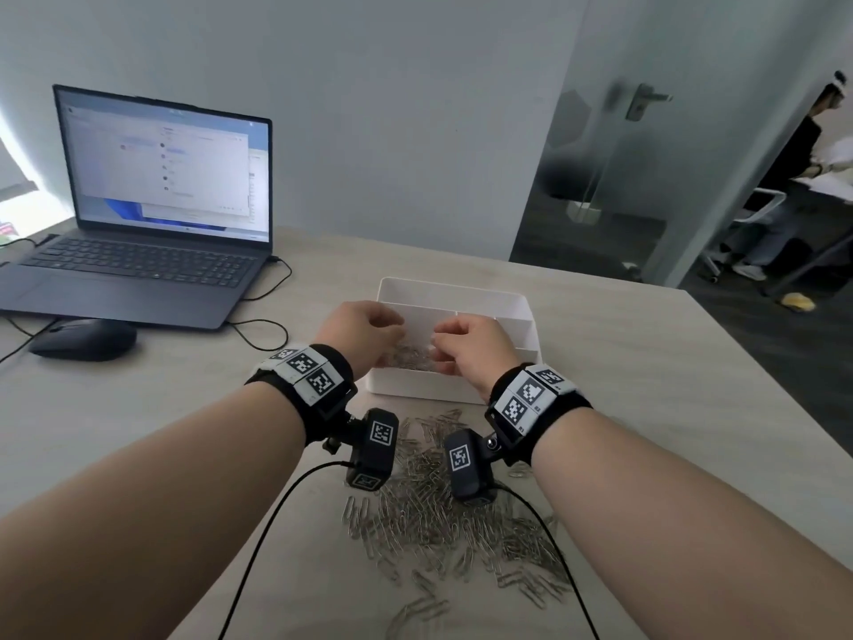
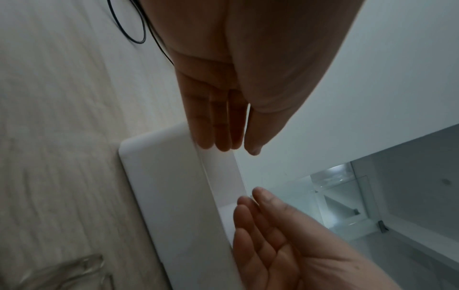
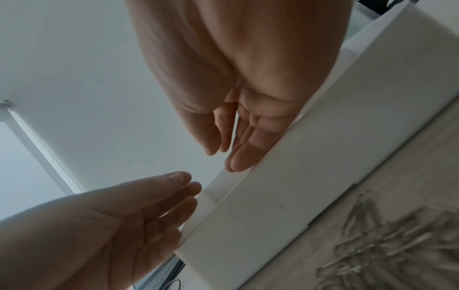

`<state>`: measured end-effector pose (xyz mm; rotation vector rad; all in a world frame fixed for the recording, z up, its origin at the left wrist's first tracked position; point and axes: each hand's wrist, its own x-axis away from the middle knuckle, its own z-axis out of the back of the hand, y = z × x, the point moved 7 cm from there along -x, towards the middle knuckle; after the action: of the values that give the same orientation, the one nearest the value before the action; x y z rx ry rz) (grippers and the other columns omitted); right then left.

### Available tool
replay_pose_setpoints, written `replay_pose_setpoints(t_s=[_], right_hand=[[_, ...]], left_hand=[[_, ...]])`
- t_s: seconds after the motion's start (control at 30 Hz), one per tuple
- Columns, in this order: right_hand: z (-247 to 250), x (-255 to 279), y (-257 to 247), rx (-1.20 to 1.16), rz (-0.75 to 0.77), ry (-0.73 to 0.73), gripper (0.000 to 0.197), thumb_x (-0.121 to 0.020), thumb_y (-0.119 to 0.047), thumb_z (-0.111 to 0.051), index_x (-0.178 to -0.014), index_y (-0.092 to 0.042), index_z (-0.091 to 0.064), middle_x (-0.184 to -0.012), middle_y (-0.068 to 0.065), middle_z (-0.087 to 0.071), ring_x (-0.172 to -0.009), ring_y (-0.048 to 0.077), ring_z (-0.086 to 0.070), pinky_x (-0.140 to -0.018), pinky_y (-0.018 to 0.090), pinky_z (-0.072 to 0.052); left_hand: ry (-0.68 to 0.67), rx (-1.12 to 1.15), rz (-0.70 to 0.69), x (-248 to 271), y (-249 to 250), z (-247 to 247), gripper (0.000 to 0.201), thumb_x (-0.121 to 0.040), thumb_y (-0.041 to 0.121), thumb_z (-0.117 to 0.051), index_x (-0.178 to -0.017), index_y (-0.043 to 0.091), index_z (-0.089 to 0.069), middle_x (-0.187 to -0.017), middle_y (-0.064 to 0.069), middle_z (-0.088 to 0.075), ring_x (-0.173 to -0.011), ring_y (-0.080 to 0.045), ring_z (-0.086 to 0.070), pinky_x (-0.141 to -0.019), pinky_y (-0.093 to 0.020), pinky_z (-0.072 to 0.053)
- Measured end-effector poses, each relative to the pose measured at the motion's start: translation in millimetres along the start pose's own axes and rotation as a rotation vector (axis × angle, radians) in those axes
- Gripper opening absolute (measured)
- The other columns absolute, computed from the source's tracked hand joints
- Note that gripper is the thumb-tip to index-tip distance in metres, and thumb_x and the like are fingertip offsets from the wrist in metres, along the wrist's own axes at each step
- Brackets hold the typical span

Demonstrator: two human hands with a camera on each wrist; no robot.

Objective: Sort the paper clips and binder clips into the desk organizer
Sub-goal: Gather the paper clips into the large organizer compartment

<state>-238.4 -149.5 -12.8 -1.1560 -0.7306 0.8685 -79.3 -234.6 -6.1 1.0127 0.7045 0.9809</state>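
Note:
The white desk organizer (image 1: 507,311) stands mid-table, divided into several compartments. My left hand (image 1: 364,330) and right hand (image 1: 471,346) hover side by side over its front left compartment, where silver paper clips (image 1: 411,358) lie between them. In the left wrist view the left hand (image 2: 223,127) has straight fingers and holds nothing. The right wrist view shows the right hand (image 3: 236,141) just as loose and empty, close to the organizer's front wall (image 3: 298,176). A big pile of paper clips (image 1: 452,515) lies on the table in front of the organizer. I see no binder clips.
An open laptop (image 1: 152,233) and a black mouse (image 1: 83,339) sit at the far left, with cables (image 1: 263,334) trailing toward the organizer. The table's right edge (image 1: 761,390) is near. A person stands beyond the glass door at the far right.

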Motion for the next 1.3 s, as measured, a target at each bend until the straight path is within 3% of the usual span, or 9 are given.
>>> replay_pose_setpoints(t_s=[0.2, 0.33, 0.47, 0.57, 0.67, 0.77, 0.87, 1.13, 1.3], right_hand=[[26, 39, -5, 0.149, 0.061, -0.043, 0.013, -0.095, -0.022, -0.063, -0.104, -0.014, -0.068, -0.094, 0.005, -0.069, -0.071, 0.012, -0.064, -0.062, 0.03, -0.057], [34, 77, 13, 0.544, 0.061, -0.23, 0.023, -0.097, -0.041, -0.057, -0.105, -0.021, -0.067, -0.088, -0.004, -0.067, -0.061, 0.003, -0.054, -0.055, 0.016, -0.045], [51, 98, 42, 0.902, 0.021, -0.286, 0.052, -0.087, -0.066, -0.054, -0.12, -0.027, -0.064, -0.11, -0.006, -0.065, -0.085, 0.006, -0.062, -0.081, 0.03, -0.056], [69, 112, 53, 1.035, -0.085, -0.327, 0.088, -0.069, -0.083, -0.056, -0.14, -0.031, -0.05, -0.142, -0.001, -0.04, -0.118, 0.017, -0.056, -0.101, 0.037, -0.048], [80, 129, 60, 1.117, -0.16, -0.437, 0.104, -0.06, -0.08, -0.071, -0.148, -0.036, -0.037, -0.146, 0.001, -0.03, -0.119, 0.021, -0.055, -0.098, 0.038, -0.052], [86, 145, 63, 1.098, -0.23, -0.524, 0.109, -0.055, -0.065, -0.086, -0.148, -0.042, -0.033, -0.133, -0.001, -0.031, -0.094, 0.024, -0.063, -0.074, 0.04, -0.063], [85, 159, 61, 1.121, -0.239, -0.562, 0.101, -0.057, -0.054, -0.09, -0.142, -0.043, -0.035, -0.126, -0.002, -0.034, -0.077, 0.027, -0.07, -0.068, 0.039, -0.063], [55, 153, 58, 1.089, -0.111, -0.48, 0.085, -0.07, -0.044, -0.086, -0.141, -0.035, -0.04, -0.13, 0.004, -0.041, -0.083, 0.021, -0.062, -0.075, 0.035, -0.059], [36, 141, 54, 1.061, -0.013, -0.446, 0.066, -0.076, -0.041, -0.08, -0.133, -0.033, -0.05, -0.121, 0.004, -0.048, -0.09, 0.022, -0.063, -0.076, 0.03, -0.053]], left_hand=[[-0.109, -0.147, -0.024, 31, -1, 2, 0.007, -0.088, 0.026, -0.068, -0.086, 0.021, -0.072, -0.082, -0.006, -0.074, -0.078, -0.025, -0.07, -0.063, -0.036, -0.06], [-0.283, -0.444, -0.062, 60, -10, -7, 0.012, -0.085, 0.044, -0.069, -0.084, 0.032, -0.07, -0.084, 0.01, -0.07, -0.078, -0.016, -0.066, -0.069, -0.028, -0.051], [-0.467, -0.863, 0.009, 91, -26, -19, 0.092, -0.06, 0.087, -0.057, -0.134, 0.032, -0.055, -0.131, 0.007, -0.053, -0.115, -0.018, -0.056, -0.098, -0.037, -0.048], [-0.539, -1.055, 0.06, 108, -28, -22, 0.129, -0.034, 0.102, -0.049, -0.144, 0.034, -0.039, -0.14, 0.002, -0.041, -0.125, -0.025, -0.049, -0.1, -0.044, -0.047], [-0.566, -1.13, 0.069, 126, -21, -24, 0.123, -0.04, 0.095, -0.058, -0.146, 0.038, -0.032, -0.14, 0.003, -0.038, -0.124, -0.026, -0.049, -0.097, -0.045, -0.049], [-0.614, -1.155, 0.086, 143, -19, -27, 0.124, -0.038, 0.09, -0.064, -0.146, 0.04, -0.029, -0.136, 0.003, -0.037, -0.12, -0.026, -0.052, -0.096, -0.045, -0.05], [-0.633, -1.131, 0.067, 155, -18, -32, 0.129, -0.034, 0.085, -0.073, -0.146, 0.041, -0.026, -0.132, 0.004, -0.037, -0.114, -0.026, -0.057, -0.095, -0.044, -0.051], [-0.61, -1.032, -0.022, 156, -13, -61, 0.125, -0.047, 0.073, -0.08, -0.15, 0.047, -0.012, -0.14, -0.001, -0.035, -0.117, -0.027, -0.057, -0.095, -0.042, -0.052], [-0.599, -1.042, -0.087, 151, -5, -78, 0.081, -0.066, 0.062, -0.073, -0.137, 0.043, -0.041, -0.126, -0.002, -0.043, -0.105, -0.027, -0.062, -0.09, -0.04, -0.053]])
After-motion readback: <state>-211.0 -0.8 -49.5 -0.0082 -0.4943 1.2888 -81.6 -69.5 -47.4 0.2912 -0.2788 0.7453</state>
